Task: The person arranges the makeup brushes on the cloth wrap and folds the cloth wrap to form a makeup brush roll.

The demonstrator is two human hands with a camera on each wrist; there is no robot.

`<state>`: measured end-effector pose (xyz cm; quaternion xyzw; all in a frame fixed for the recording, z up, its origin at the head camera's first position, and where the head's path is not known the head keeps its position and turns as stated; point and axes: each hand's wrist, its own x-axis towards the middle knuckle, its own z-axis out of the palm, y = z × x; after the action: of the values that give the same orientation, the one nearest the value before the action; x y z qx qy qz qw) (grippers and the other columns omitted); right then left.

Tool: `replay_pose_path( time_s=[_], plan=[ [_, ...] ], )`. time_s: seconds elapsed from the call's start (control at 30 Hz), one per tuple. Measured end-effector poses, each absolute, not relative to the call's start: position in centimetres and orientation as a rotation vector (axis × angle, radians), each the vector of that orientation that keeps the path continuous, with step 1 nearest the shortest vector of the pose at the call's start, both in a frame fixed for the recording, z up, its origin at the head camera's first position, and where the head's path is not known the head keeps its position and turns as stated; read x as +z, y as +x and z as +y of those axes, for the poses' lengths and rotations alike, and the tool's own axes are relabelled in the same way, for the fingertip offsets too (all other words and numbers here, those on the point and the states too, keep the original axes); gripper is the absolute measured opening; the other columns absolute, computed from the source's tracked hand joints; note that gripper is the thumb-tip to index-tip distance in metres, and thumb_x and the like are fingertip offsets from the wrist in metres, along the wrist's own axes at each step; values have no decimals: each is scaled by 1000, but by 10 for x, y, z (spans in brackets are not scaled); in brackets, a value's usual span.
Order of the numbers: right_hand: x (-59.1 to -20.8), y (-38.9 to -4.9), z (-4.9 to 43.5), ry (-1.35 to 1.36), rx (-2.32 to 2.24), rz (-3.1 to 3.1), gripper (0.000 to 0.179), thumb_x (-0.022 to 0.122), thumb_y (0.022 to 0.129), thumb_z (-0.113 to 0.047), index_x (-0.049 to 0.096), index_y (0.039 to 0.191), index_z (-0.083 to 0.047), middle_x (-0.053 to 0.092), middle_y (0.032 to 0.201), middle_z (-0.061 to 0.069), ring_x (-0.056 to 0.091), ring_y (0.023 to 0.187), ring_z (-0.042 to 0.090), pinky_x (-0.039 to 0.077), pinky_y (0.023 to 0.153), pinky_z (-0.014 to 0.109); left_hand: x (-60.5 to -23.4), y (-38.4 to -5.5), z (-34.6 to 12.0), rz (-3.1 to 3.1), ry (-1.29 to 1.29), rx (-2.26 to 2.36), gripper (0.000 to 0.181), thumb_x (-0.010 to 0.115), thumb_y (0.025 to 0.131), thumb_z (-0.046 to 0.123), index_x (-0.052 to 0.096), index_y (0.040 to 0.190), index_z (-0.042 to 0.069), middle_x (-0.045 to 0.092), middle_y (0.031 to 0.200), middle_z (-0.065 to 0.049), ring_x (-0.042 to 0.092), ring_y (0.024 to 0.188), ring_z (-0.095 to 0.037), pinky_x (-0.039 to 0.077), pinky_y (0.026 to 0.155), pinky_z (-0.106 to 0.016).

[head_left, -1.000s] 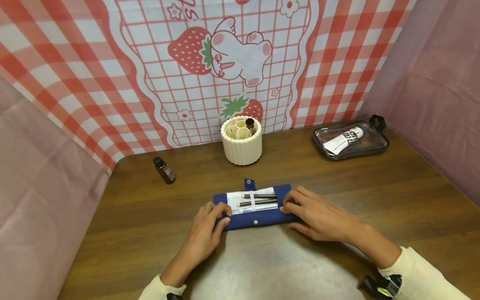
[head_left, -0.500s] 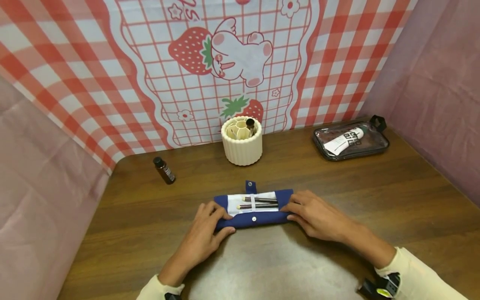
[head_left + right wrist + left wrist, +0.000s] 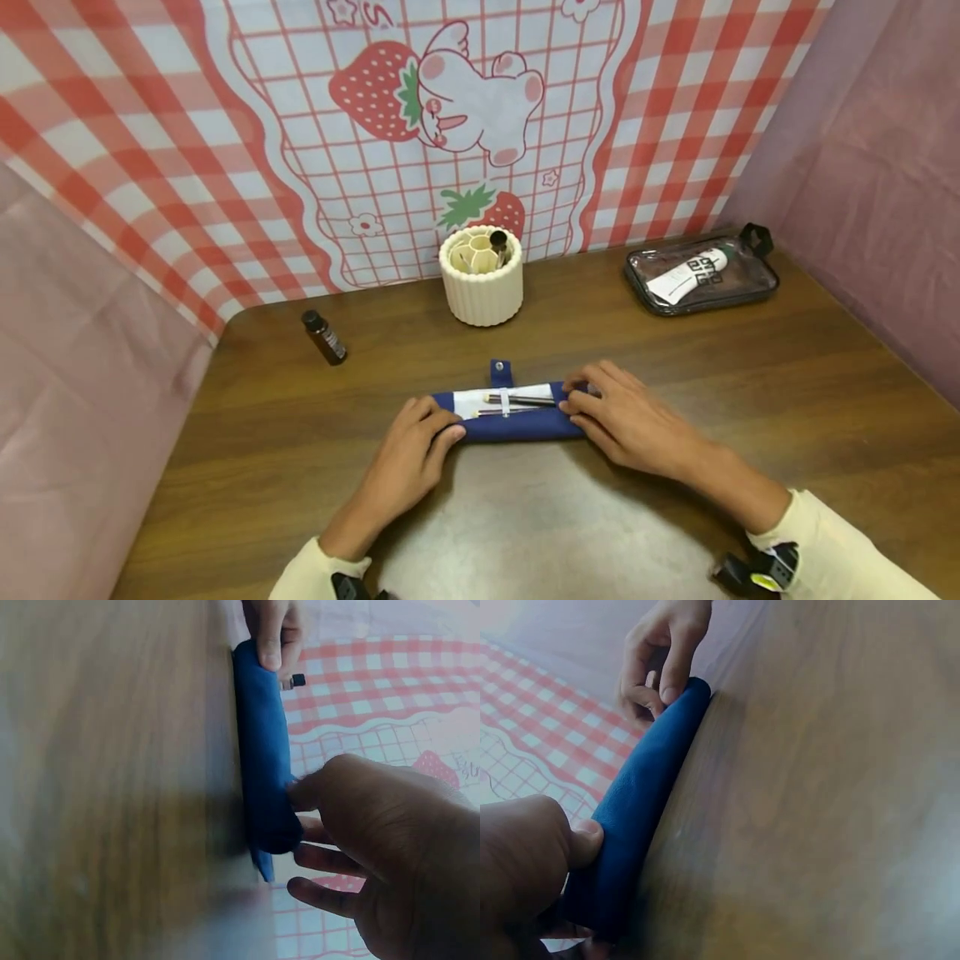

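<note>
A blue fabric roll-up case (image 3: 517, 429) lies partly rolled on the table, its near edge turned into a tube. White lining (image 3: 468, 405) still shows, with slim dark-handled sticks (image 3: 528, 400) under a white elastic band. Beyond the far edge sticks out a blue snap strap (image 3: 500, 372). My left hand (image 3: 411, 446) grips the left end; in the left wrist view its thumb presses the blue tube (image 3: 641, 780). At the other end my right hand (image 3: 637, 425) holds the roll between thumb and fingers, the lower fingers spread in the right wrist view.
A cream ribbed cup (image 3: 483, 292) with a dark brush (image 3: 498, 242) stands at the back. To its left is a small dark bottle (image 3: 325, 337). At the back right lies a clear pouch (image 3: 738, 287) holding a white tube (image 3: 686, 277).
Both hands have rolled the case's near edge farther away from me. Less lining and fewer sticks show, and the silver snap on the near band has turned out of sight.
</note>
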<state>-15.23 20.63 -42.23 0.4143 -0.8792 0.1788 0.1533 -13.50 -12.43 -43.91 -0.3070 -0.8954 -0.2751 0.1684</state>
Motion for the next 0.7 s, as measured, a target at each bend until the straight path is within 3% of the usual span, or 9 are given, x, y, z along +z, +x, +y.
replay_pose_path(
  time_s=[0.13,0.27,0.47,0.6,0.7],
  plan=[
    [-419,-152,208,1219,436,-2522,20,69,95,-31,70,110,-18,59,128,6,52,118,22,45,96,46,-437,-139,-121,-2576,-836,-842,18,70,95,15,70,111,9,58,91,2,51,85,-16,43,76,-34],
    [-418,-152,208,1220,459,-2579,25,67,96,-37,68,113,-19,57,137,10,51,126,26,43,100,48,-434,-141,-119,-2636,-771,-876,40,72,93,16,59,130,9,59,112,-6,57,100,-22,47,87,-41],
    [-417,-159,206,1258,546,-2658,16,62,100,-33,62,108,-20,55,141,13,51,128,28,42,102,52,-430,-143,-117,-2761,-775,-868,52,69,96,18,51,144,8,56,138,-9,52,126,-27,36,107,-49],
    [-417,-162,203,1302,574,-2652,12,64,99,-29,60,106,-20,58,131,5,53,120,21,41,100,49,-430,-143,-116,-2781,-796,-974,54,69,96,14,48,146,9,58,130,-6,52,117,-26,40,98,-48],
    [-414,-165,199,1314,593,-2650,19,66,97,-27,60,112,-18,57,123,-2,51,115,16,41,99,46,-431,-143,-116,-2764,-805,-1024,55,69,95,11,49,146,10,58,120,-4,48,105,-22,38,86,-43]
  ],
)
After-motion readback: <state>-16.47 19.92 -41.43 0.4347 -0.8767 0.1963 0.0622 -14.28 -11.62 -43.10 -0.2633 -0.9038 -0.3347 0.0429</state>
